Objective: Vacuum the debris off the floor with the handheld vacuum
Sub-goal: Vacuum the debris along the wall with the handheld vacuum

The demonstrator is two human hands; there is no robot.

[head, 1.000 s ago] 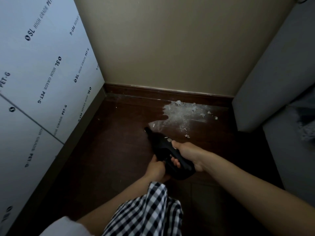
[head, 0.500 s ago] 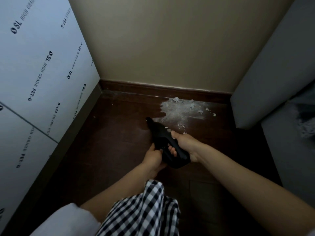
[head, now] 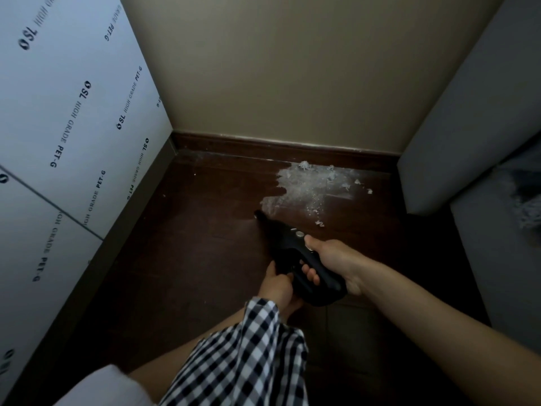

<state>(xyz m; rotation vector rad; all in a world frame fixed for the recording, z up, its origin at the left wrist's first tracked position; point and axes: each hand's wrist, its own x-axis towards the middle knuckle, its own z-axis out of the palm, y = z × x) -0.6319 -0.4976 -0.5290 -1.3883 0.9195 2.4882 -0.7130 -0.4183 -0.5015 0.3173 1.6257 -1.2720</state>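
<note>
Black plastic fills our right hand (head: 336,260): we grip the handle of the handheld vacuum (head: 295,259), fingers curled under it and thumb lying on top near a round button. Our left hand (head: 278,284) clasps the vacuum's body from the left, just beside the right hand, fingers wrapped against it. Ahead of both hands the nozzle tip meets the dark wooden floor (head: 190,244) at the near left edge of the debris (head: 313,187), a pale patch of dust and flakes spreading toward the baseboard (head: 263,145). Checkered cloth (head: 248,361) hangs below our left wrist.
</note>
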